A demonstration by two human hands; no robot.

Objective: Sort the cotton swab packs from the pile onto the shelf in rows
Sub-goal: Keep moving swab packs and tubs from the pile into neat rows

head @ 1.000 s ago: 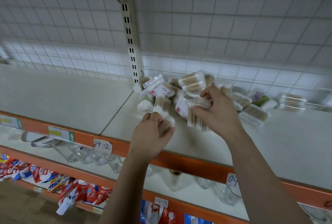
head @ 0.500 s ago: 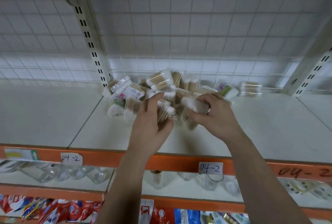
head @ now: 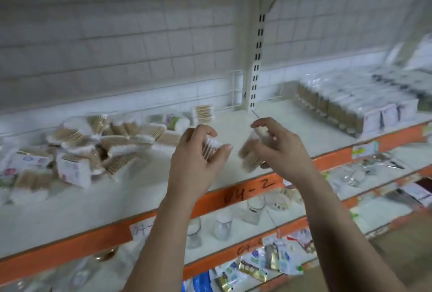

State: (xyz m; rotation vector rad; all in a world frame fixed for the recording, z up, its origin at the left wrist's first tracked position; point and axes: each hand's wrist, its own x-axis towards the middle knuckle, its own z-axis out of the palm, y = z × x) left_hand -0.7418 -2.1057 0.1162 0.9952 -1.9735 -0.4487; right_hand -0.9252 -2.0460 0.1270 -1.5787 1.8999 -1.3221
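A second ago both of your hands were buried in the pile (head: pixel 79 151), working packs loose. Now they have come up and out of it, and your view has swung so that the slotted upright (head: pixel 256 62) stands almost straight ahead. The pile now lies well to the left of that upright, and the finished rows (head: pixel 339 109) of upright packs have come into sight just to the right of it, on the same shelf (head: pixel 145 200). I read that as the pick being done and the carry begun: two packs are out of the heap and heading for the rows, with plenty left behind. Your left hand (head: pixel 198 160) hangs in front of the upright and a little to its left, its grip curled round a pack of white-tipped swabs (head: pixel 212 147). The thumb is on the near side, the fingers wrap over the top, and the cotton ends poke out between them. Your right hand (head: pixel 278 151), directly below the upright, grips a pack of wooden-stick swabs (head: pixel 250 155) between thumb and lower fingers. The forefinger is arched up clear above the pack, so that grip looks looser. Motion blur hides exactly how the fingertips sit. Both packs are in the air above the shelf, close together but not touching. The right-hand pack is nearer the rows, so it probably goes down first.
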